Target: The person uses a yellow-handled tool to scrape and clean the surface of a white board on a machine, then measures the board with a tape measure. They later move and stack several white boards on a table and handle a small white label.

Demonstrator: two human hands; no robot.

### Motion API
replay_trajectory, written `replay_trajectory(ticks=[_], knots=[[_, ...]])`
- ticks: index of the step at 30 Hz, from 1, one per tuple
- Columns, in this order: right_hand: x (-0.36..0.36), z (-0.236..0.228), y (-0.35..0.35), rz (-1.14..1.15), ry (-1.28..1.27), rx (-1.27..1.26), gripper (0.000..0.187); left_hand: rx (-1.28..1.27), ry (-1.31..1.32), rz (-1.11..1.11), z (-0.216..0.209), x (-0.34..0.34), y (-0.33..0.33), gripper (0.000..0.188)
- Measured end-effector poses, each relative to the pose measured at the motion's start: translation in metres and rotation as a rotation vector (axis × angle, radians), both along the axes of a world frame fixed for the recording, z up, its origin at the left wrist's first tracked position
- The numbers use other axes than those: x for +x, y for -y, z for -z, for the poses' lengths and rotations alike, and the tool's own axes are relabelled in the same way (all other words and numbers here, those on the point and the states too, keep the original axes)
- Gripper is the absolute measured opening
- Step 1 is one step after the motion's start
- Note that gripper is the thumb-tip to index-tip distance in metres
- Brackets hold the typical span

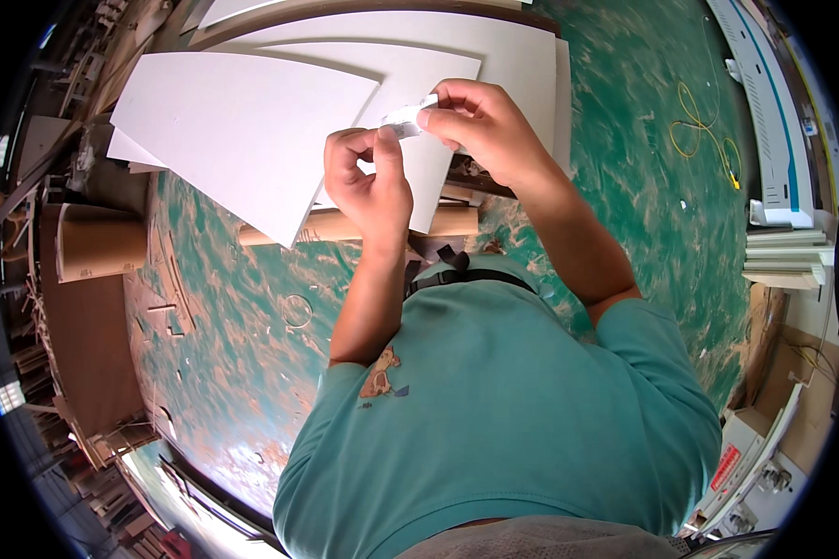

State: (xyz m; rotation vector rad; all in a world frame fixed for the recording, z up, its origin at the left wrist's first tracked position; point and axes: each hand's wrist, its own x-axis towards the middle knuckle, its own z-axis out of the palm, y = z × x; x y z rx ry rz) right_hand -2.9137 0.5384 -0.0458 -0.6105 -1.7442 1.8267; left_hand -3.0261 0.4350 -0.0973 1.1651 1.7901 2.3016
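Note:
Between my two hands is a small whitish strip point(404, 118) that looks like a paper label, with grey marks on it. My left hand point(368, 182) pinches its left end between thumb and forefinger. At the other end, my right hand point(480, 126) grips it with thumb and bent fingers; a corner sticks up beside the thumb. Both hands are held above several large white boards point(242, 126), which lie overlapped and fanned out in front of me.
Brown cardboard or wood strips point(447, 221) show under the boards' near edge. The green floor point(224, 279) is strewn with sawdust. A yellow cord point(694, 126) lies on the right, near a long white machine point(764, 112) and stacked pale panels point(785, 256). Brown boards point(93, 317) stand at left.

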Motion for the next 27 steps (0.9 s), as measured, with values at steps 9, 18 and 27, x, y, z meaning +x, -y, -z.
replay_trajectory(ticks=[9, 18, 27], knots=[[0.008, 0.001, -0.017, -0.182, -0.112, -0.093, 0.014, 0.140, 0.431, 0.237, -0.010, 0.003, 0.000, 0.007], [0.007, 0.009, -0.017, -0.149, -0.235, -0.382, 0.018, 0.210, 0.926, 0.409, -0.024, 0.013, -0.001, 0.005], [0.010, 0.011, -0.023, -0.147, -0.232, -0.402, 0.021, 0.168, 0.763, 0.406, -0.014, 0.015, -0.006, 0.006]])
